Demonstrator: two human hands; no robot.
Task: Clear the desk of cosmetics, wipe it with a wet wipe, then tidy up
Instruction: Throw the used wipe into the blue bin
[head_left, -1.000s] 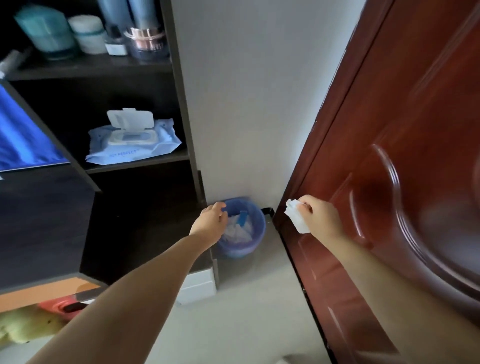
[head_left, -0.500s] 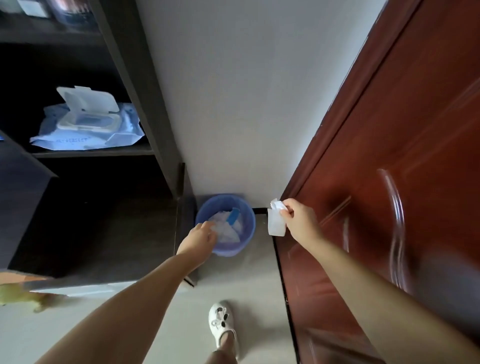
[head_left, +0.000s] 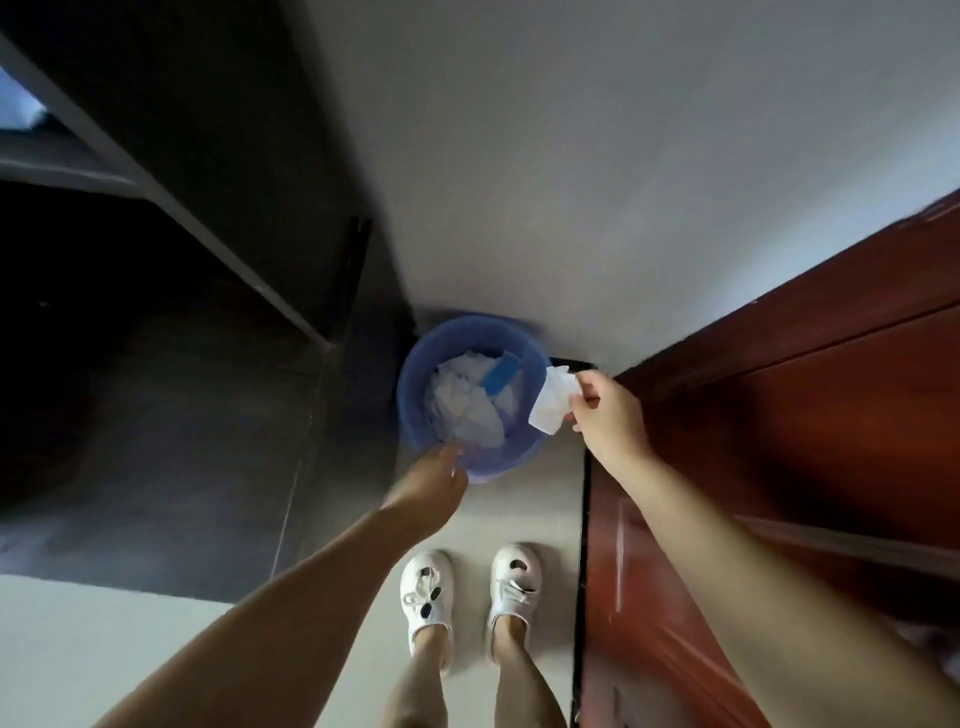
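- While the wipe is pinched between thumb and fingertips of the right hand, it hangs over the right rim of the bin, part above the opening and part outside it.
- The left hand is blurred at the near rim of the bin; nothing can be seen in it, and whether its fingers touch the rim cannot be told.
- The step in hand is judged to be dropping the used wipe into the bin, late in the task.
- To do it well, the pinch should be carried a little leftward, toward the middle of the opening, before it is let go, so the sheet is not left draped on the rim.
- The bin is already filled with crumpled white paper and a blue strip, so a light sheet may sit high.
- Just right of the grip stands the door; beyond it is the wall; left of the bin is the dark cabinet.
- Open room is left only above the bin and back toward the 2 shoes.
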